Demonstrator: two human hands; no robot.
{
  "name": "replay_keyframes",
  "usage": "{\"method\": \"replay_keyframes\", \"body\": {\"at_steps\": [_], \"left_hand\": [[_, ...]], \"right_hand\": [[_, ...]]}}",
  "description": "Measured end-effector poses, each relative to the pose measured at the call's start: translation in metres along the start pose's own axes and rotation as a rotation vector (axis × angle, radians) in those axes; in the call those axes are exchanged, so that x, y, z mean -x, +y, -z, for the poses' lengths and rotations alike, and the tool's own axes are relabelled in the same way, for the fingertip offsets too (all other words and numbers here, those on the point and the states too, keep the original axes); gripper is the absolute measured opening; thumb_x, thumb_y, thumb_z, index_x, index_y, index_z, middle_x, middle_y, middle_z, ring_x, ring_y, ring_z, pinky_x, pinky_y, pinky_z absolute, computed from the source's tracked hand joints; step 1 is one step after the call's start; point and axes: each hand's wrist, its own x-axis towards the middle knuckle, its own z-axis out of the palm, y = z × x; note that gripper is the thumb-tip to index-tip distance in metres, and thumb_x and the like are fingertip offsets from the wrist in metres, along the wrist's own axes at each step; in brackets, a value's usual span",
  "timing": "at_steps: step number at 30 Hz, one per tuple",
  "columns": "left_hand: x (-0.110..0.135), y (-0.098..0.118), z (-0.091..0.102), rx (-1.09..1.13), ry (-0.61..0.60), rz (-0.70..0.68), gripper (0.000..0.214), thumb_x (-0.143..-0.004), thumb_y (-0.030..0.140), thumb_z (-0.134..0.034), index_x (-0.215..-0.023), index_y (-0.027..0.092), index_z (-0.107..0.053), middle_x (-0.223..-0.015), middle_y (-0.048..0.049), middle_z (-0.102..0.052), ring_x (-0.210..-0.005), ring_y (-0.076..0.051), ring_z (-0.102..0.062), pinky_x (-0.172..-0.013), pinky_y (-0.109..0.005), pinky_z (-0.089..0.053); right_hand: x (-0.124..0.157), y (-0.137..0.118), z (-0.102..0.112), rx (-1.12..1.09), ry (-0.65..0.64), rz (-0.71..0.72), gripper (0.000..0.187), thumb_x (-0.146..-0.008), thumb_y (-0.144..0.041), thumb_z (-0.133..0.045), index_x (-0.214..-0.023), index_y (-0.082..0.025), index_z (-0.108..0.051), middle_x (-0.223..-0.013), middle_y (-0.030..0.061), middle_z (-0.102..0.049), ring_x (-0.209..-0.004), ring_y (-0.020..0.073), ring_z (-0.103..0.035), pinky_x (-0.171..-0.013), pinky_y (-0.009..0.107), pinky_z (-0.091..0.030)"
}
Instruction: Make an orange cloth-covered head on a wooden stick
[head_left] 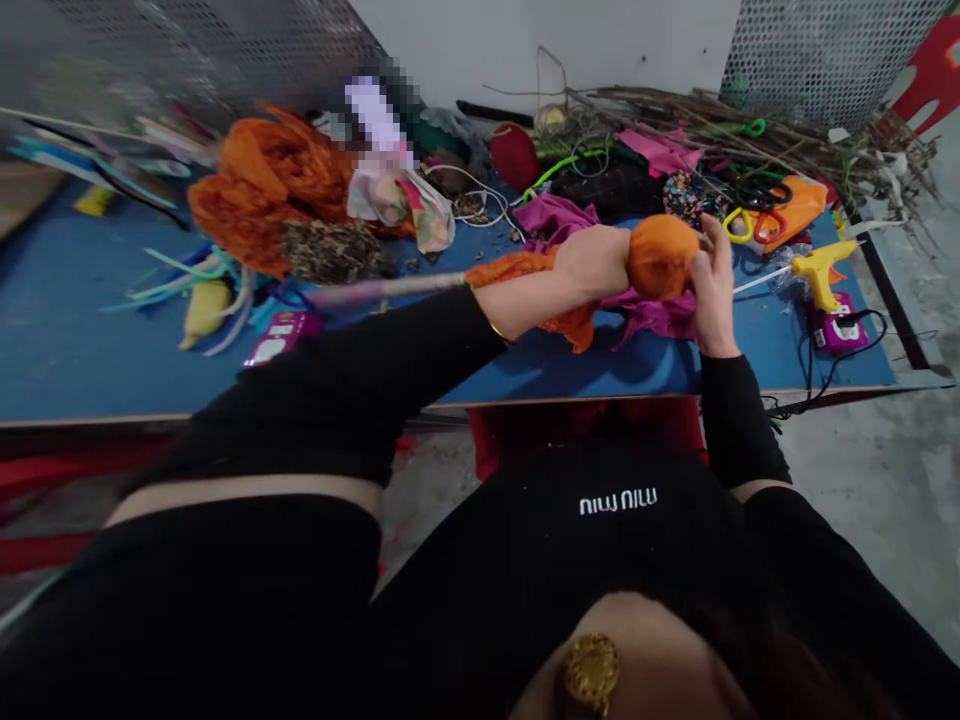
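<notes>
A round ball covered in orange cloth (663, 258) is held above the table, its loose orange cloth trailing to the left along a pale stick (420, 286). My left hand (592, 265) is closed around the gathered cloth just behind the ball. On the ball's right side, the fingers and thumb of my right hand (712, 285) curve against the cloth and grip it. Beneath both hands lies crumpled magenta cloth (664, 316). Whether the stick reaches into the ball is hidden by my left hand.
On the blue table (45, 330) a yellow glue gun (823, 270) stands at right, near yellow-and-red-handled scissors (757, 228). A bundle of twigs (690, 110) lines the back. At left are an orange cloth heap (259, 180), dried plant matter (334, 250) and coloured strips (172, 275).
</notes>
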Motion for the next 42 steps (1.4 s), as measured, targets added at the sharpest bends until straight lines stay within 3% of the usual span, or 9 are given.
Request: {"method": "replay_keyframes", "body": {"at_steps": [4,10,17,21,24,28,34,38,42], "left_hand": [[0.009,-0.008,-0.02,-0.213,0.026,0.02,0.041,-0.092,0.02,-0.055,-0.128,0.008,-0.069,-0.102,-0.0217,-0.079,-0.095,-0.036,-0.077,-0.075,-0.039,-0.054],[0.014,-0.024,-0.056,-0.157,0.05,0.126,0.047,-0.103,0.026,-0.044,-0.146,0.011,-0.057,-0.102,-0.0205,-0.08,-0.095,-0.034,-0.078,-0.075,-0.038,-0.055],[0.012,-0.028,-0.07,0.003,0.037,0.186,0.04,-0.1,0.03,-0.053,-0.132,0.01,-0.065,-0.103,-0.0191,-0.08,-0.098,-0.032,-0.077,-0.077,-0.036,-0.055],[0.008,-0.032,-0.071,0.071,0.055,0.158,0.039,-0.101,0.035,-0.051,-0.126,0.011,-0.069,-0.098,-0.0179,-0.079,-0.093,-0.032,-0.077,-0.074,-0.037,-0.052],[0.008,-0.032,-0.068,0.098,0.045,0.166,0.042,-0.104,0.034,-0.043,-0.126,0.012,-0.07,-0.098,-0.0183,-0.079,-0.089,-0.032,-0.075,-0.071,-0.038,-0.05],[0.01,-0.031,-0.063,0.135,-0.005,0.136,0.047,-0.106,0.026,-0.03,-0.13,0.013,-0.069,-0.103,-0.0191,-0.079,-0.089,-0.029,-0.073,-0.071,-0.039,-0.048],[0.008,-0.033,-0.067,0.27,0.066,0.152,0.042,-0.103,0.017,-0.035,-0.122,0.009,-0.072,-0.098,-0.0201,-0.078,-0.091,-0.03,-0.074,-0.074,-0.037,-0.047],[0.007,-0.034,-0.069,0.277,0.035,0.172,0.041,-0.102,0.017,-0.037,-0.122,0.011,-0.072,-0.1,-0.019,-0.078,-0.093,-0.029,-0.074,-0.075,-0.035,-0.047],[0.008,-0.035,-0.073,0.299,0.098,0.158,0.035,-0.097,0.017,-0.043,-0.115,0.013,-0.073,-0.093,-0.0156,-0.077,-0.09,-0.028,-0.073,-0.075,-0.033,-0.046]], "right_hand": [[-0.015,-0.001,-0.021,0.015,-0.098,-0.09,0.088,-0.073,-0.075,-0.077,-0.139,-0.022,-0.053,-0.143,0.0119,-0.06,-0.132,0.0292,-0.059,-0.121,0.054,-0.045],[-0.011,0.015,-0.042,0.11,-0.149,0.037,0.079,-0.069,-0.061,-0.083,-0.133,-0.022,-0.056,-0.139,0.0125,-0.06,-0.133,0.0312,-0.056,-0.124,0.058,-0.04],[-0.012,0.024,-0.037,0.187,-0.236,0.03,0.076,-0.075,-0.062,-0.078,-0.136,-0.023,-0.054,-0.141,0.0122,-0.059,-0.135,0.0321,-0.056,-0.124,0.062,-0.038],[-0.016,0.002,-0.032,0.264,-0.257,0.014,0.073,-0.085,-0.069,-0.067,-0.142,-0.026,-0.053,-0.148,0.0113,-0.057,-0.14,0.0314,-0.053,-0.125,0.062,-0.037],[-0.019,-0.024,-0.037,0.353,-0.266,0.059,0.061,-0.098,-0.068,-0.047,-0.144,-0.029,-0.055,-0.153,0.0091,-0.054,-0.149,0.0312,-0.046,-0.127,0.063,-0.033],[-0.025,-0.04,-0.046,0.502,-0.339,0.059,0.056,-0.107,-0.06,-0.027,-0.127,-0.027,-0.067,-0.137,0.0096,-0.063,-0.141,0.0303,-0.053,-0.126,0.061,-0.035],[-0.034,-0.035,-0.053,0.701,-0.28,0.096,0.042,-0.108,-0.045,-0.035,-0.101,-0.022,-0.07,-0.106,0.0101,-0.067,-0.11,0.0271,-0.062,-0.11,0.055,-0.049],[-0.036,-0.032,-0.054,0.686,-0.276,0.111,0.042,-0.107,-0.043,-0.035,-0.093,-0.022,-0.069,-0.101,0.0085,-0.068,-0.103,0.0247,-0.063,-0.107,0.053,-0.051],[-0.028,-0.031,-0.043,0.439,-0.311,0.059,0.042,-0.107,-0.047,-0.035,-0.123,-0.025,-0.067,-0.128,0.0079,-0.07,-0.128,0.0247,-0.064,-0.119,0.052,-0.047]]}}
